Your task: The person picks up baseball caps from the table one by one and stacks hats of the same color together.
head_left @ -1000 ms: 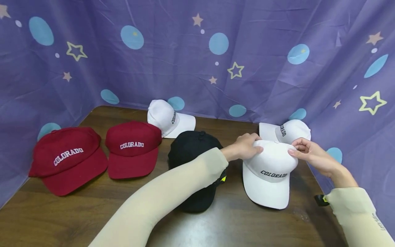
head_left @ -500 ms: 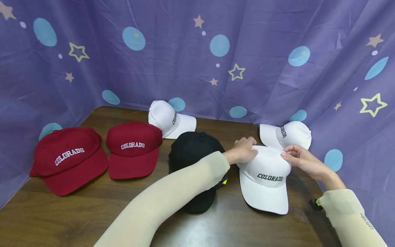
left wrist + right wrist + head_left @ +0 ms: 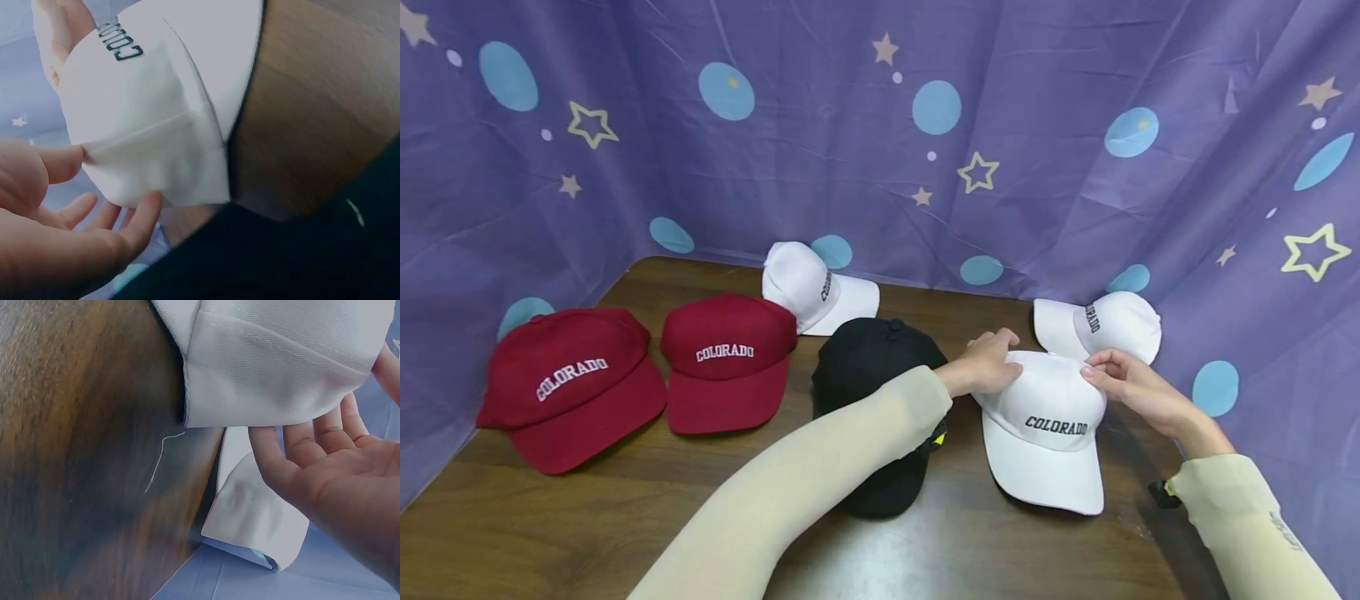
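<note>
A white baseball cap [image 3: 1047, 410] with dark COLORADO lettering stands on the table at the right, brim toward me. My left hand [image 3: 988, 363] holds the left side of its crown; in the left wrist view the thumb [image 3: 62, 164] lies at a seam and a fingertip touches the side panel. From the other side my right hand [image 3: 1138, 396] grips the back of the crown, thumb on top. The right wrist view has the right fingers [image 3: 269, 453] at the cap's rear edge. Behind stands another white cap [image 3: 1126, 325], brim pointing left.
Left of the held cap, a black cap [image 3: 857, 358] lies partly under my left forearm. Two red caps [image 3: 568, 358] stand further left. A third white cap [image 3: 793, 279] is at the back of the wooden table [image 3: 985, 542]. A purple curtain [image 3: 835, 167] encloses the back and sides.
The held white cap has come slightly toward me and to the left, both hands moving along with it. During the last half second it has hardly moved. The other caps stay put.
</note>
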The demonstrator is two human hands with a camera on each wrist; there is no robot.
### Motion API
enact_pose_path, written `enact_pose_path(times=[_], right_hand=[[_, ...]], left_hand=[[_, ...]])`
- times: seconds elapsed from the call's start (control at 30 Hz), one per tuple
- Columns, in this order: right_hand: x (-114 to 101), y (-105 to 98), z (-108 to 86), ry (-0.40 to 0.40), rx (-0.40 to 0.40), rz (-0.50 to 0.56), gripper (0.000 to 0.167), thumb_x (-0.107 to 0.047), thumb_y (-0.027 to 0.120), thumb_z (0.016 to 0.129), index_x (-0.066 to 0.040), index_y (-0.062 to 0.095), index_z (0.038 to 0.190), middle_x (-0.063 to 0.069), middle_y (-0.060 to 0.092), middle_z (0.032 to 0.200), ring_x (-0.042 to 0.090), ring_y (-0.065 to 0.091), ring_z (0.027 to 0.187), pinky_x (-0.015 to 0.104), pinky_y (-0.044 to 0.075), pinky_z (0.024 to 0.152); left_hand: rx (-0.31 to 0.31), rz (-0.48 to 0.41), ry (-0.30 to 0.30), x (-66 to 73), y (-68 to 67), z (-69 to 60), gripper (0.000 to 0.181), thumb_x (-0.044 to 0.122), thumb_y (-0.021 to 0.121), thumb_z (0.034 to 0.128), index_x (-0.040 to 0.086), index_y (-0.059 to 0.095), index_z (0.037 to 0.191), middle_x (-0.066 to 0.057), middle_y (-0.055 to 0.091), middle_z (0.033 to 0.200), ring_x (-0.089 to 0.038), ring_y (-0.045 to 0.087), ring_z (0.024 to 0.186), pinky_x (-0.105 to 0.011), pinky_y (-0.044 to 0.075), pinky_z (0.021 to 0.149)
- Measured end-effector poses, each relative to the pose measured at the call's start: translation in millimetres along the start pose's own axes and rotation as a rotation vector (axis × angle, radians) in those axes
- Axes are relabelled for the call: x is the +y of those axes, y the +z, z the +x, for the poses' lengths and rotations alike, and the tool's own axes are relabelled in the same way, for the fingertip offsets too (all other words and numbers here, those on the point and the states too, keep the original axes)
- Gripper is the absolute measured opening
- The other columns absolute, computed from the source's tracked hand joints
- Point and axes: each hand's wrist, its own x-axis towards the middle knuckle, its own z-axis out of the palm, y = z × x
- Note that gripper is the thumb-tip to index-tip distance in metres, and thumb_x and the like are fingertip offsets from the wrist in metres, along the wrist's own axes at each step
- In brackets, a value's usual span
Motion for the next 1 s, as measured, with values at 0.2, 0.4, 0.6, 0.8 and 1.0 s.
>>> enact_pose_path(times=[0.2, 0.4, 0.6, 0.8, 1.0], right_hand=[[-1.2, 2.4, 5.1, 0.002, 0.036, -0.037, 0.041, -0.025, 0.057, 0.112, 0.009, 0.047, 0.134, 0.003, 0.064, 0.110, 0.003, 0.061, 0.099, 0.023, 0.052, 0.082], [-3.0, 5.1, 8.4, -0.003, 0.088, -0.062, 0.048, -0.027, 0.059, 0.111, 0.009, 0.047, 0.140, -0.001, 0.064, 0.115, 0.000, 0.060, 0.100, 0.022, 0.052, 0.082], [-2.2, 6.7, 11.1, -0.033, 0.125, -0.070, 0.046, -0.026, 0.061, 0.110, 0.008, 0.049, 0.139, -0.007, 0.065, 0.111, -0.001, 0.060, 0.099, 0.020, 0.050, 0.083], [-0.7, 5.4, 12.9, -0.076, 0.145, -0.074, 0.044, -0.022, 0.061, 0.110, 0.008, 0.050, 0.140, -0.005, 0.065, 0.115, -0.004, 0.061, 0.101, 0.015, 0.050, 0.085], [-5.9, -2.9, 9.7, -0.079, 0.174, -0.054, 0.048, -0.025, 0.061, 0.110, 0.007, 0.049, 0.144, -0.010, 0.064, 0.120, -0.007, 0.060, 0.105, 0.013, 0.050, 0.089]], left_hand=[[0.010, 0.002, 0.005, -10.7, 1.6, 11.3, 0.046, 0.024, 0.056, 0.1105, 0.015, 0.048, 0.155, -0.009, 0.051, 0.154, -0.025, 0.045, 0.146, -0.033, 0.040, 0.117], [0.039, -0.004, 0.016, -5.8, -3.4, 2.5, 0.044, 0.023, 0.056, 0.1110, 0.014, 0.049, 0.154, -0.010, 0.051, 0.153, -0.026, 0.046, 0.144, -0.032, 0.040, 0.117], [0.075, -0.002, 0.031, -2.4, -8.8, -3.6, 0.043, 0.021, 0.057, 0.1106, 0.012, 0.051, 0.152, -0.012, 0.053, 0.152, -0.030, 0.047, 0.144, -0.034, 0.041, 0.117], [0.079, 0.044, 0.037, -1.9, -15.2, -5.3, 0.043, 0.021, 0.057, 0.1102, 0.012, 0.051, 0.152, -0.011, 0.055, 0.149, -0.029, 0.048, 0.141, -0.033, 0.041, 0.115], [0.056, 0.064, 0.115, -0.1, -32.0, -14.3, 0.044, 0.020, 0.057, 0.1101, 0.010, 0.050, 0.152, -0.011, 0.056, 0.146, -0.029, 0.050, 0.136, -0.035, 0.042, 0.113]])
